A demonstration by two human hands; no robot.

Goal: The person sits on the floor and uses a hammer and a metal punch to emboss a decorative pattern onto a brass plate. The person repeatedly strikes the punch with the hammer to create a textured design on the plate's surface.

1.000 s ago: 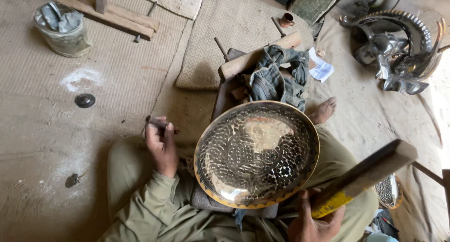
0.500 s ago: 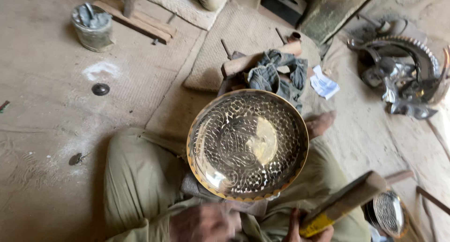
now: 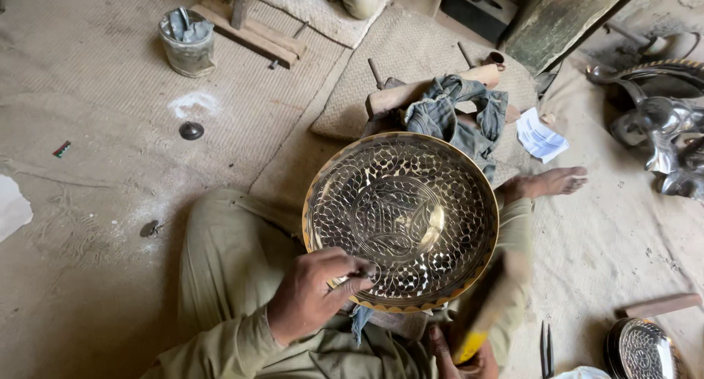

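Left hand (image 3: 312, 298) pinching punch (image 3: 357, 275) on brass tray (image 3: 400, 217); right hand (image 3: 455, 357) gripping blurred mallet (image 3: 484, 305).

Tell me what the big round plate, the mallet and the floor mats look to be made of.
Plate: likely brass, polished; golden mirror shine, chased pattern catching light.
Mallet: probably wood; brown, blurred, yellow end near the right hand, so uncertain.
Mats: woven fibre, perhaps jute; coarse tan weave, matte.
Left hand holds a thin dark tool, seemingly metal, against the plate's rim.

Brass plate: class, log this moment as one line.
left hand: small tool on brass plate rim | right hand: blurred mallet | plate on lap
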